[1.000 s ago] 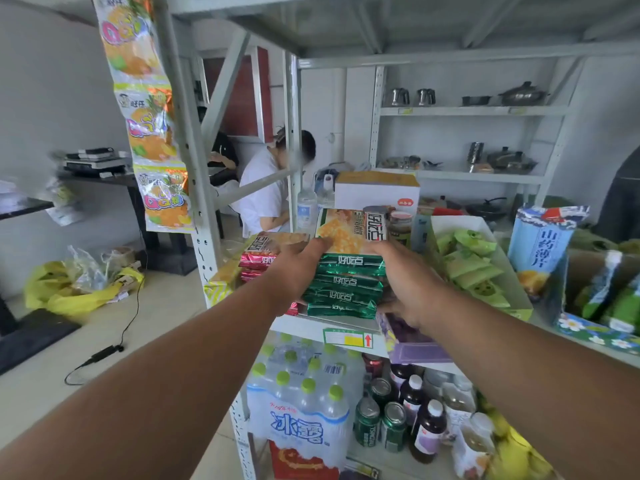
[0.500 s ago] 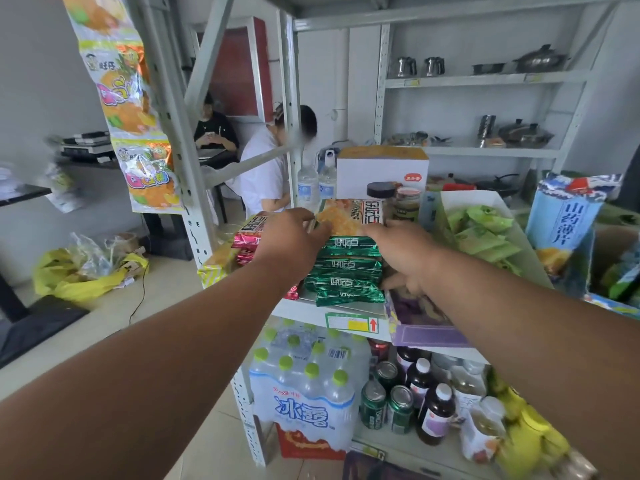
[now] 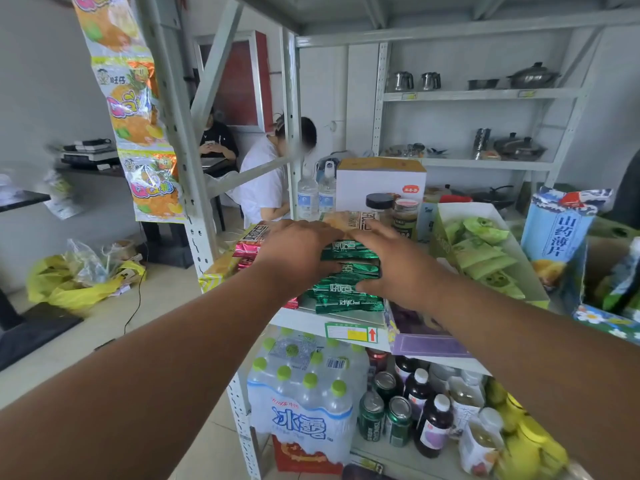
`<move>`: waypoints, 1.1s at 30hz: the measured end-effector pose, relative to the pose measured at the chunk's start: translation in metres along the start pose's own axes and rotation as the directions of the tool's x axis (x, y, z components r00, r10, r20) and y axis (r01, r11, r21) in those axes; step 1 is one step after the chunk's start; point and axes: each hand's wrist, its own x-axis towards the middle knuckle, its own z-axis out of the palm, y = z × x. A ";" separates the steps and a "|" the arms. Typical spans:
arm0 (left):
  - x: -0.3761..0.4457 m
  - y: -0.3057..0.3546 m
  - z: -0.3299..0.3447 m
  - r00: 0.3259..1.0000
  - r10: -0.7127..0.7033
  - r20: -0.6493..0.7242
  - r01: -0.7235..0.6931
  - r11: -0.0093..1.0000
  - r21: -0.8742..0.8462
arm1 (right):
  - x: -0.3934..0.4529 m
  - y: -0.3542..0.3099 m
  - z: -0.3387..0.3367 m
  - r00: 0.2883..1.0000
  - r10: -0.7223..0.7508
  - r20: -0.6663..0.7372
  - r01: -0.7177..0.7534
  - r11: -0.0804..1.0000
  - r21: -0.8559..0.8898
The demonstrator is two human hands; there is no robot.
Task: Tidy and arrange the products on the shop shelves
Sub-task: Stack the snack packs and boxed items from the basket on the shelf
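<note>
**Both hands on the green snack stack**

The left hand [image 3: 298,252] lies flat, fingers straight, across the left side of the stack of green snack packets [image 3: 346,287] on the shelf [image 3: 311,318]. The right hand [image 3: 394,268] presses in from the right, grip spread, fingertips on the packets. Red packets [image 3: 250,242] sit just beside them on the left, and a white box of pale green sachets [image 3: 485,254] stands to the right.
</note>
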 end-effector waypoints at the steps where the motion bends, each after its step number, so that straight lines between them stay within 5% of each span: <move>1: 0.002 0.001 0.002 1.000 -0.012 -0.008 0.012 1.000 0.003 | 0.002 0.002 0.002 1.000 -0.002 -0.016 0.002 1.000 0.004; 17: 0.010 0.010 0.001 0.994 -0.033 -0.106 0.038 0.998 0.049 | -0.006 0.011 0.000 0.994 -0.012 -0.106 0.027 0.989 0.142; 21: 0.003 0.045 -0.015 0.956 -0.110 -0.273 0.066 0.984 -0.168 | -0.036 0.043 -0.025 0.967 0.147 -0.209 -0.133 0.988 0.079; 26: 0.001 0.114 0.007 0.989 0.018 -0.145 -0.074 0.917 -0.392 | -0.055 0.070 -0.024 0.933 0.355 -0.060 -0.355 0.935 0.014; 33: -0.012 0.131 0.053 0.989 -0.129 -0.078 0.075 0.871 -0.486 | -0.038 0.087 0.016 0.922 0.385 -0.029 -0.386 0.917 -0.100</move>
